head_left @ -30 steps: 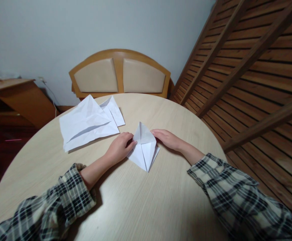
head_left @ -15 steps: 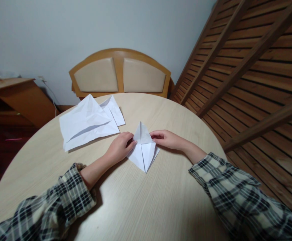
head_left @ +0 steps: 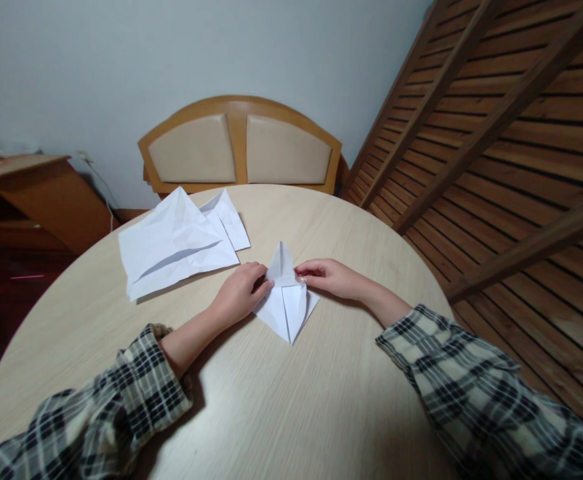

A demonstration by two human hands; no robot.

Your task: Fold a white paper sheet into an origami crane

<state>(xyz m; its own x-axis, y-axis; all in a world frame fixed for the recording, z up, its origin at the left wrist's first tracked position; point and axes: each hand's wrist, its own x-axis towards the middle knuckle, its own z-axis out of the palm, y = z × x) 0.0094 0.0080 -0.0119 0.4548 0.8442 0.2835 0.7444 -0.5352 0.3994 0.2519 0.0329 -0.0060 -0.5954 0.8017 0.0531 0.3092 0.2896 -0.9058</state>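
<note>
A folded sheet of white paper (head_left: 285,300), kite-like with a pointed top and a pointed bottom, lies on the table between my hands. My left hand (head_left: 241,291) is closed on its left edge, thumb on top and the other fingers partly hidden. At the right edge, my right hand (head_left: 327,277) pinches the paper's side fold between thumb and fingers. A crease runs down the middle of the lower half, and a flap crosses above it.
Creased white sheets (head_left: 171,247) lie at the table's far left. The round wooden table (head_left: 351,373) fills the foreground. Behind it stands a chair-like padded backrest (head_left: 241,147). A slatted wooden screen (head_left: 496,133) leans at the right, and a wooden desk (head_left: 26,193) stands left.
My right hand's fingertips have moved slightly left, pushing the right side fold inward, so the upper part of the paper looks narrower. My left hand stays in place.
</note>
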